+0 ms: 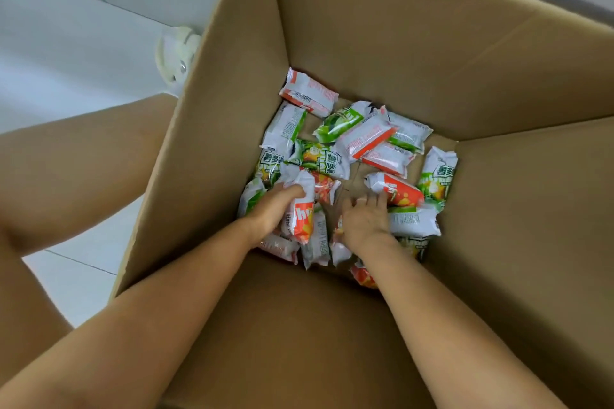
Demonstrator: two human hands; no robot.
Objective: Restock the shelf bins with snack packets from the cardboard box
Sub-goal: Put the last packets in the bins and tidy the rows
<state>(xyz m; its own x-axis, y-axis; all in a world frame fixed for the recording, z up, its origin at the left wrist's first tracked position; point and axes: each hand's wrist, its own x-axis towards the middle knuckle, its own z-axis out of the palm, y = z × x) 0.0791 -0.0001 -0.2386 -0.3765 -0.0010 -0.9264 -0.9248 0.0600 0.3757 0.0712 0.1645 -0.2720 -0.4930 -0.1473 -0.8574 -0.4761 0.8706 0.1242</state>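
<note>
Many snack packets [345, 149] litter cardboard box [365, 43]; left hand [275, 209] seemingly grips one.

place: indoor stockroom-like spot | cues: white tiled floor [83, 53]; large cardboard box [382, 43] of snack packets [335, 143]

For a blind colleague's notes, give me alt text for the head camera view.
Both hands reach into a deep cardboard box: the left hand grips an orange-and-white snack packet, the right hand rests on loose green and orange packets.
</note>
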